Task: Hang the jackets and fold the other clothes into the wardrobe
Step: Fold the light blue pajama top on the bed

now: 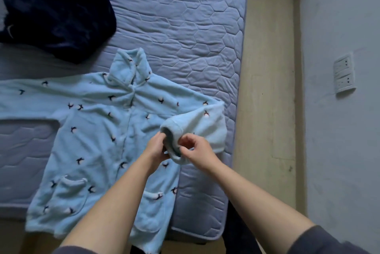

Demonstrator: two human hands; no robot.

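A light blue fleece top (98, 134) with small dark bird prints lies spread face up on the bed, collar toward the far side, two pockets near me. Its right sleeve (197, 128) is bent back over the body, cuff lifted. My left hand (157, 148) grips the cuff's left edge. On the cuff's right edge my right hand (195, 148) pinches the fabric between thumb and fingers. The other sleeve stretches out flat to the left. A dark navy fleece garment (59, 15) lies bunched at the far left of the bed.
The quilted blue-grey mattress (185, 17) fills most of the view, its right edge beside a strip of wooden floor (267, 89). A pale wall with a socket plate (344, 74) stands at the right. No wardrobe is in view.
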